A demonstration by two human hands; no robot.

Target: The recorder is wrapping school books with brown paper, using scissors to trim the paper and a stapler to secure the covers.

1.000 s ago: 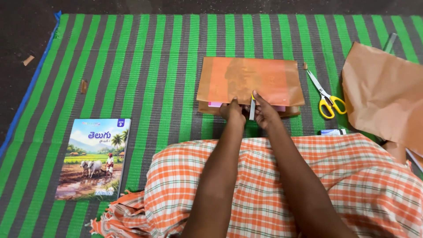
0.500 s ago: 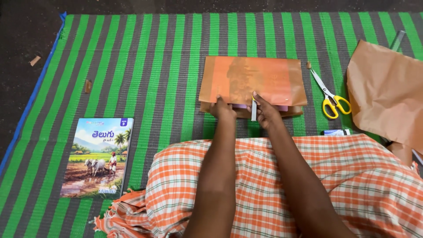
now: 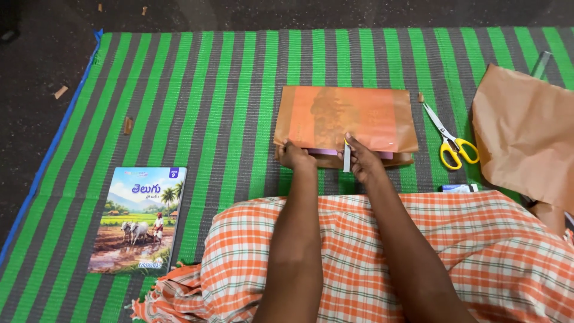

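A book wrapped in brown paper [image 3: 347, 118] lies on the green and grey striped mat [image 3: 209, 90] in front of me. My left hand [image 3: 295, 155] pinches the near left corner of the paper cover. My right hand [image 3: 362, 158] presses on the cover's near edge and holds a narrow pale strip [image 3: 346, 161], perhaps tape, upright between its fingers. A purple edge of the book shows under the paper fold between my hands.
Yellow-handled scissors [image 3: 449, 139] lie right of the wrapped book. A large brown paper sheet [image 3: 526, 137] lies at the far right. A schoolbook with a farm scene cover [image 3: 137, 220] sits at the left. A small white and blue tube [image 3: 459, 188] lies near my knee. Orange checked cloth [image 3: 371, 263] covers my lap.
My left hand has slid left along the near edge of the cover to its corner. The right hand stays put with the strip.
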